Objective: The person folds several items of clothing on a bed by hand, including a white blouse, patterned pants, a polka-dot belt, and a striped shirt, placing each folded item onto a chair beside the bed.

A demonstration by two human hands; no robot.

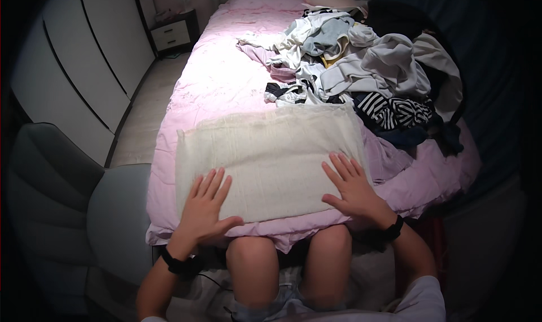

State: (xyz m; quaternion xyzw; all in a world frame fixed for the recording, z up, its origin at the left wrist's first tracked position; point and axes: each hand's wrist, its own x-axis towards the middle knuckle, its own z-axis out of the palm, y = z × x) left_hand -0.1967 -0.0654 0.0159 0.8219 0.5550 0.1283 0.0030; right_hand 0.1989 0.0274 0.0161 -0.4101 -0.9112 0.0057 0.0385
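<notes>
A cream-coloured cloth (265,158), spread into a rough rectangle, lies on the near end of a bed with a pink cover (197,90). My left hand (206,206) rests on its near left corner, fingers stretched out and thumb spread to the right. Near the cloth's right edge, my right hand (350,186) lies with its fingers apart and palm down. Neither hand holds anything. Slight creases run across the cloth, and its far edge is a little uneven. Both wrists wear black bands.
A heap of mixed clothes (372,62), white, grey and striped, covers the bed's far right. Purple fabric (387,158) lies right of the cloth. A grey chair (118,214) stands at the left, with white wardrobe doors (73,68) beyond and a bedside cabinet (171,35) farther back.
</notes>
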